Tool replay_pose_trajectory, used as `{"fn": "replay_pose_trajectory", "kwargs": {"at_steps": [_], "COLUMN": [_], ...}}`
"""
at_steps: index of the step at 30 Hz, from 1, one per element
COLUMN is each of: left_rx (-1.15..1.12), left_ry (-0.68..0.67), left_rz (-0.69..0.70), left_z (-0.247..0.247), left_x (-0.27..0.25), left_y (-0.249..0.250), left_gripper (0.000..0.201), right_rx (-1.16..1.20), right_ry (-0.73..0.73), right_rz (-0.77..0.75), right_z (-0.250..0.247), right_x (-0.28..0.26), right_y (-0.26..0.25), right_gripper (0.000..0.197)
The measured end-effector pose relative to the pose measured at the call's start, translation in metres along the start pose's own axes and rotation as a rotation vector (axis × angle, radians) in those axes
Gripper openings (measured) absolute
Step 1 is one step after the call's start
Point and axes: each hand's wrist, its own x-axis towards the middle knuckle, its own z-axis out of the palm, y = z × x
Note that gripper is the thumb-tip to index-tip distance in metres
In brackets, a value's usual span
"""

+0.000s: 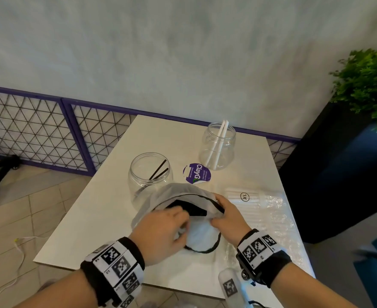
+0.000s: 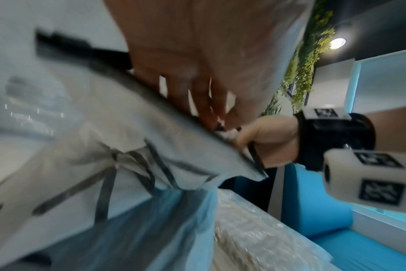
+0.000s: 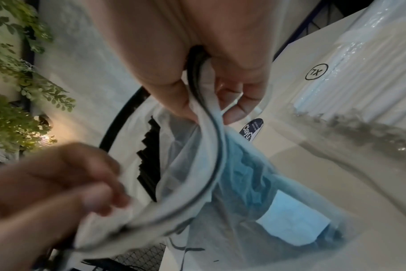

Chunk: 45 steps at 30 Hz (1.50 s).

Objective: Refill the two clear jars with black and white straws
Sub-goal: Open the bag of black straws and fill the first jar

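Two clear jars stand on the white table (image 1: 94,230): the near left jar (image 1: 147,185) holds two black straws (image 1: 159,170), the far right jar (image 1: 224,152) holds two white straws (image 1: 218,141). In front of the left jar both hands hold open a translucent plastic bag (image 1: 174,193) with a dark rim. A bundle of black straws (image 1: 192,208) lies inside it, also seen in the right wrist view (image 3: 148,155). My left hand (image 1: 182,222) grips the near rim with curled fingers (image 3: 97,185). My right hand (image 1: 216,218) pinches the right rim (image 3: 204,104).
A clear pack of white straws (image 1: 256,210) with an XL mark lies at the table's right. A purple and white ClayGo sticker (image 1: 197,173) lies between the jars. A purple mesh fence (image 1: 38,132) runs behind; a plant (image 1: 369,85) in a black planter stands at right.
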Motion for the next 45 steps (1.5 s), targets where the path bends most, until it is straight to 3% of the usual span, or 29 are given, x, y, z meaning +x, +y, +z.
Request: {"fn": "replay_pose_trajectory", "kwargs": {"at_steps": [1,3,6,8,13,19,23,25,28,31,36,38,40,43,45], "left_rx": [0.034,0.133,0.222,0.205,0.182,0.067,-0.052,-0.056,0.025,-0.048,-0.085,-0.088,-0.099,-0.133,-0.157], "left_ry": [0.109,0.215,0.081,-0.041,-0.168,-0.164,-0.094,-0.130,-0.301,-0.339,-0.316,-0.308,-0.318,-0.328,-0.334], "left_rz": [-0.002,-0.062,-0.214,-0.284,-0.251,-0.235,-0.175,-0.161,-0.202,-0.258,-0.294,-0.295,-0.301,-0.319,-0.338], "left_z": [-0.006,-0.010,-0.008,-0.001,0.003,-0.012,-0.013,-0.013,-0.010,-0.012,-0.016,-0.016,-0.016,-0.014,-0.013], "left_x": [0.003,0.011,0.021,0.026,0.031,0.031,0.028,0.027,0.024,0.025,0.033,0.037,0.040,0.043,0.044], "left_y": [0.001,0.002,-0.005,-0.013,-0.019,-0.016,-0.021,-0.023,-0.027,-0.032,-0.037,-0.037,-0.036,-0.035,-0.037], "left_gripper": [0.024,0.060,0.116,0.127,0.116,0.073,0.060,0.061,0.076,0.071,0.057,0.052,0.050,0.052,0.053], "right_rx": [-0.006,0.029,0.100,0.069,0.034,0.210,0.378,0.366,0.192,-0.116,-0.688,-0.811,-0.835,-0.834,-0.788], "right_ry": [0.006,0.001,-0.051,-0.071,-0.113,-0.101,-0.132,-0.123,-0.066,0.024,0.162,0.107,0.028,-0.102,-0.125], "right_rz": [-0.018,-0.038,-0.021,-0.014,-0.018,0.076,0.165,0.185,0.184,0.060,-0.590,-0.696,-0.663,-0.487,-0.407], "right_z": [0.000,0.001,0.004,0.005,0.006,-0.002,-0.007,-0.005,-0.001,-0.004,-0.017,-0.022,-0.019,-0.007,0.003], "right_x": [0.000,-0.001,-0.001,0.001,0.005,0.007,0.006,0.007,0.009,0.012,0.000,-0.007,-0.014,-0.014,-0.009], "right_y": [0.000,-0.002,-0.003,-0.003,-0.004,-0.007,-0.006,-0.002,0.012,0.028,0.028,0.025,0.021,0.020,0.020], "right_gripper": [0.062,0.063,0.072,0.075,0.058,0.059,0.053,0.051,0.043,0.031,0.042,0.038,0.040,0.079,0.095]}}
